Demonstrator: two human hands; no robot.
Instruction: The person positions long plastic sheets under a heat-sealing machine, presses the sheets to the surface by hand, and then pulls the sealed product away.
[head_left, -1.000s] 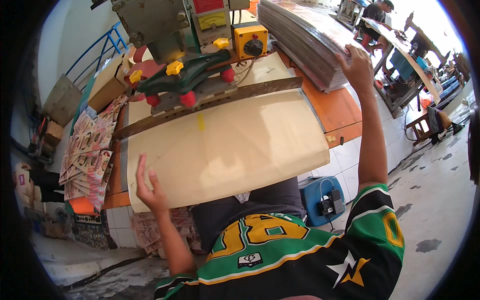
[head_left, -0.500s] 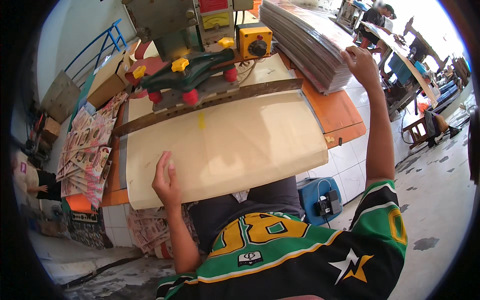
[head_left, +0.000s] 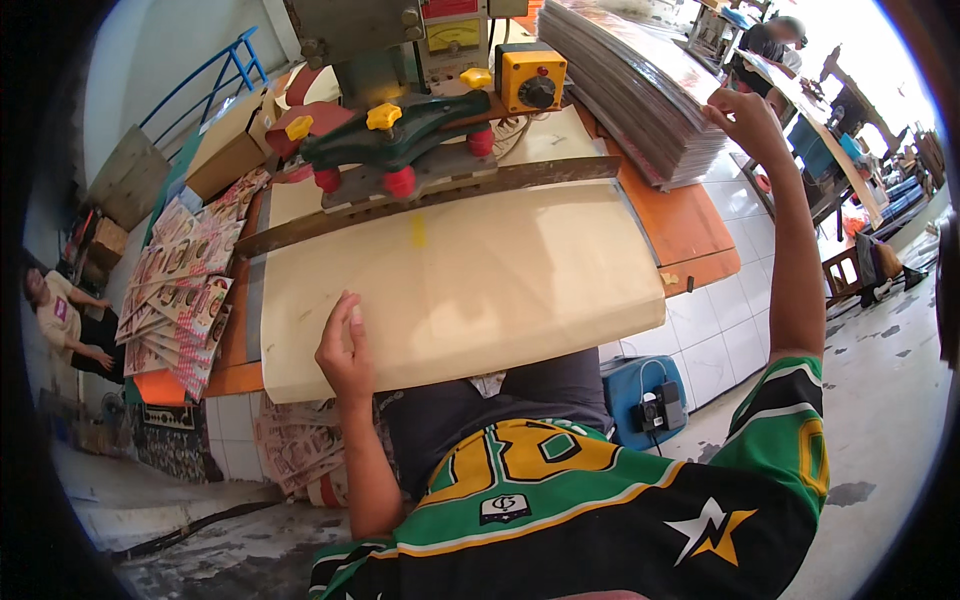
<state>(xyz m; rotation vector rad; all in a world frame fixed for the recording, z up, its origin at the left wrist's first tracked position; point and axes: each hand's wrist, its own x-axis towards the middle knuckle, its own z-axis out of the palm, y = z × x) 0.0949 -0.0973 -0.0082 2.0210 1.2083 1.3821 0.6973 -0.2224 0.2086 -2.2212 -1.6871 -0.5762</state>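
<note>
My left hand [head_left: 346, 352] rests near the front left of a cream-coloured sheet [head_left: 480, 280], fingers stretched and holding nothing. The sheet covers the work surface below a heat-sealing press [head_left: 400, 140] with a dark green frame, yellow knobs and red feet. A long metal bar [head_left: 330, 215] lies across the sheet's far side. At the far right, my right hand [head_left: 752, 122] is raised at the near corner of a tall stack of glossy plastic sheets [head_left: 640, 90]. Its fingers are curled closed on the corner of a top sheet; the fingertips are partly hidden.
Printed pouches [head_left: 180, 290] lie piled on the left, beside a cardboard box [head_left: 222, 150]. A yellow control box [head_left: 531, 78] stands by the press. Below the orange table [head_left: 690, 240] is a blue container [head_left: 640, 400]. One person [head_left: 75, 315] is at left, another [head_left: 768, 45] far right.
The whole view has shifted slightly, so the table and press sit a little further right. My right hand stays at the stack's corner, and my left hand stays by the sheet's front left.
</note>
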